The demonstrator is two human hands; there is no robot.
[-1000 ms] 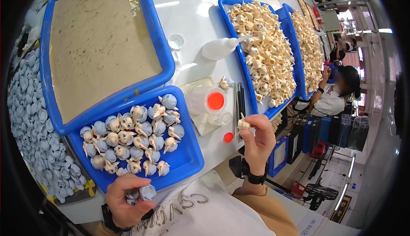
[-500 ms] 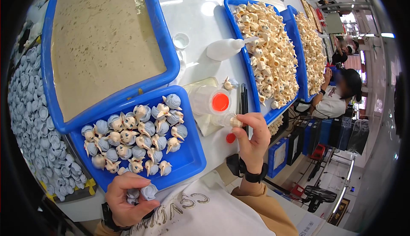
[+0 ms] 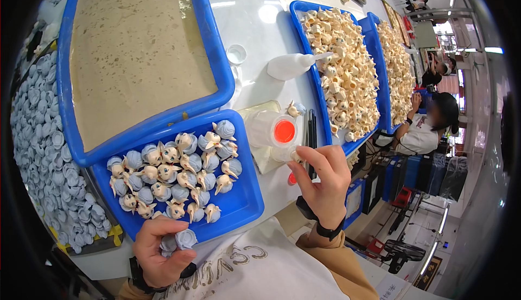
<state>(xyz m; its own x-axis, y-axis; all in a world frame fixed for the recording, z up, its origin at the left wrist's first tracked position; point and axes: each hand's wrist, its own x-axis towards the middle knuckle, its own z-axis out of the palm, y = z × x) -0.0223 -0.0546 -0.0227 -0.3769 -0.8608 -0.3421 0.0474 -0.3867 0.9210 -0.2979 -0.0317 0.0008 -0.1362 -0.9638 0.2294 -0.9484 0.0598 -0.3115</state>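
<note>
Near my body, my left hand is closed around two light blue-grey doll hair pieces, their hollow sides partly showing. My right hand pinches a small cream doll head part, mostly hidden by the fingers, against the mouth of a small clear cup. Beside that cup stands a translucent tub with a red round top. In front of my left hand, a blue tray holds several doll heads with blue-grey hair and pointed ears.
A large blue tray with a beige surface lies at far left. Blue-grey hair pieces are heaped beside it. Cream head parts fill blue trays at right. A white squeeze bottle, dark thin tools and one doll head lie between.
My right hand has tilted and come closer over the small cup, hiding more of the cream part. The hair pieces in my left hand have turned, showing more of their hollow sides.
</note>
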